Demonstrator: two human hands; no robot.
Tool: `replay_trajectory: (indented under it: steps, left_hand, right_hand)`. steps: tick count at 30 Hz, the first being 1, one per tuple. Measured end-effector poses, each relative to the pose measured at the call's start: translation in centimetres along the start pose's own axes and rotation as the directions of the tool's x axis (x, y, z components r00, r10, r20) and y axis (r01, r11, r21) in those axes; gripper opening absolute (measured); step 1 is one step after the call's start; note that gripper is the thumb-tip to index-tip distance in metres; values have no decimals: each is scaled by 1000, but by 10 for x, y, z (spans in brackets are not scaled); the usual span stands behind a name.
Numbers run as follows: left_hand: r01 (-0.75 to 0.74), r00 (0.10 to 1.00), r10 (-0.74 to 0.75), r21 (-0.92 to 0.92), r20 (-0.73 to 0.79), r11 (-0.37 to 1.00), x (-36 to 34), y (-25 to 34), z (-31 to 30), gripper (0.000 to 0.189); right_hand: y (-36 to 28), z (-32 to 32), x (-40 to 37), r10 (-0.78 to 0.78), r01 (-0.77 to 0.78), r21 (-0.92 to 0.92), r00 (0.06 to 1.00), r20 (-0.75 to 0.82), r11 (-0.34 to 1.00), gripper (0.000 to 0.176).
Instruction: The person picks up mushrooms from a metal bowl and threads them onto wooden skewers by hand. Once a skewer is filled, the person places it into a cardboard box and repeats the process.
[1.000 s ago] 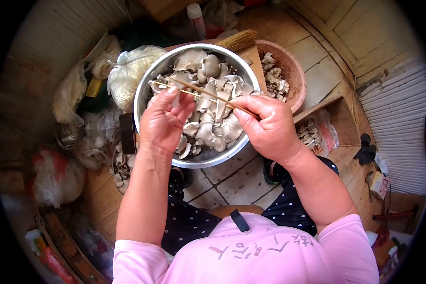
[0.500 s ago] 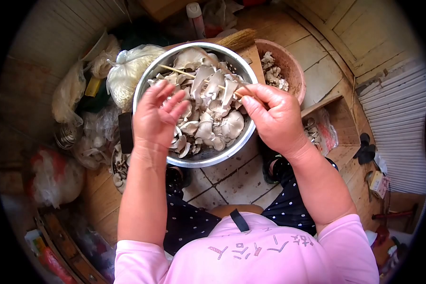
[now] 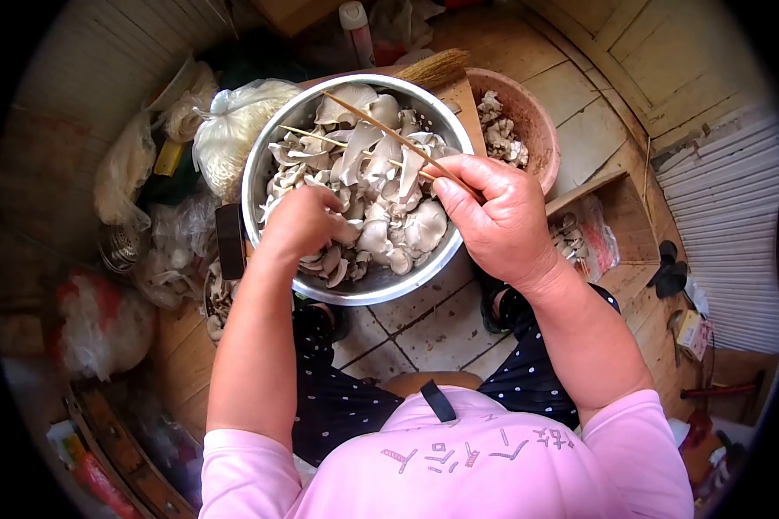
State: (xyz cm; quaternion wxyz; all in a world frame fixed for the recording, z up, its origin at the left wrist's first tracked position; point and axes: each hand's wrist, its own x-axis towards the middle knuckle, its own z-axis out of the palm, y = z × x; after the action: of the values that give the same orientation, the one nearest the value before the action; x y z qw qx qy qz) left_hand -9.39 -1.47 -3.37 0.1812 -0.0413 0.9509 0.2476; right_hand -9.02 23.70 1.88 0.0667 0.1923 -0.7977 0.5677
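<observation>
A steel bowl point(image 3: 423, 284) full of grey-white oyster mushrooms point(image 3: 424, 227) sits between my knees. My left hand point(image 3: 303, 222) reaches into its left side, fingers curled down at a mushroom piece; the fingertips are partly hidden. Over the bowl's right rim, my right hand point(image 3: 493, 208) pinches a long brown wooden stick point(image 3: 376, 124), which slants up and left. The same hand also holds a paler skewer point(image 3: 313, 136) that runs through several mushroom pieces, its far end sticking out to the left.
Behind the bowl on the right stands a pink basin point(image 3: 547, 138) with mushroom scraps. A straw brush point(image 3: 437, 69) and a spray can point(image 3: 357, 35) are at the back. Plastic bags point(image 3: 242, 130) crowd the left. A wooden box point(image 3: 627, 216) stands at the right.
My left hand has gone from spread fingers above the bowl down into the mushrooms. The brown stick in my right hand has swung into view across the bowl.
</observation>
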Motion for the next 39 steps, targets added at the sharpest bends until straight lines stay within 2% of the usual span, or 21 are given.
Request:
replay_trajectory:
  steps: [1,4,5,7,8,9,10,11,12,13,14,16,19,21,24,26,27,29,39]
  left_hand:
    - [72,995,-79,89,68,993,-6,18,0,31]
    - [-10,1000,2,277,28,961,-1,16,25,31]
    - [-13,1000,5,277,30,961,-2,17,23,31]
    - [24,1000,-27,219,11,975,-5,19,13,27]
    - [21,999,-18,91,-34,996,-4,16,8,27]
    - [75,994,-85,-147,-67,986,-1,14,2,28]
    - [116,984,-159,-377,-84,919,0,14,-4,29]
    - [24,981,-137,-626,-134,779,-2,15,-11,31]
    - [-81,973,-131,-817,-188,571,-5,17,-18,34]
    - [-155,970,-110,-899,-217,409,-6,18,-22,34]
    - [-193,956,-160,-938,-246,289,-9,25,-28,37]
    - [-235,959,-162,-972,-232,-2,-11,27,-35,34]
    - [-301,931,-224,-953,-289,-23,-8,23,-34,31]
    - [-333,912,-252,-943,-322,-1,-7,19,-33,29]
    - [-378,881,-298,-926,-367,20,-8,17,-36,30]
    - [-370,882,-324,-929,-343,-21,-6,9,-35,33]
    - [-371,881,-325,-928,-344,-21,-6,6,-36,33]
    - [-366,890,-319,-928,-324,-77,-6,2,-37,32]
    - [-398,890,-287,-910,-354,-115,-8,4,-40,27]
  right_hand:
    - [1,1,0,0,0,-1,1000,1,1000,13]
    - [2,2,0,-35,35,-3,999,-3,999,13]
    - [2,2,-1,-38,38,5,999,-5,999,13]
    - [1,-1,-1,-39,39,13,999,-11,999,13]
    - [1,-2,-1,-37,37,11,999,-8,999,13]
    - [0,-3,-1,-36,36,11,999,-4,999,14]
    - [1,-3,-1,-36,36,13,999,-7,999,14]
    - [2,-4,-1,-30,30,12,1000,-6,999,14]
    - [3,-4,-1,-24,24,11,1000,-4,1000,14]
    - [2,-4,-1,-26,26,13,1000,-5,1000,14]
    - [2,-4,0,-16,16,5,1000,6,1000,13]
    - [1,-4,-1,-7,7,-3,1000,20,1000,13]
    - [1,-3,-2,-27,27,-9,999,21,1000,13]
    - [0,-7,-3,2,5,-65,994,107,998,16]
    - [2,-6,-3,-2,7,-50,995,101,999,16]
    - [3,-2,-3,-22,24,-28,998,61,999,15]
    - [4,-1,-3,-40,40,-8,999,18,999,13]
    - [3,-1,-3,-33,33,-3,999,25,999,13]
    - [4,-2,-4,23,-25,26,998,56,999,14]
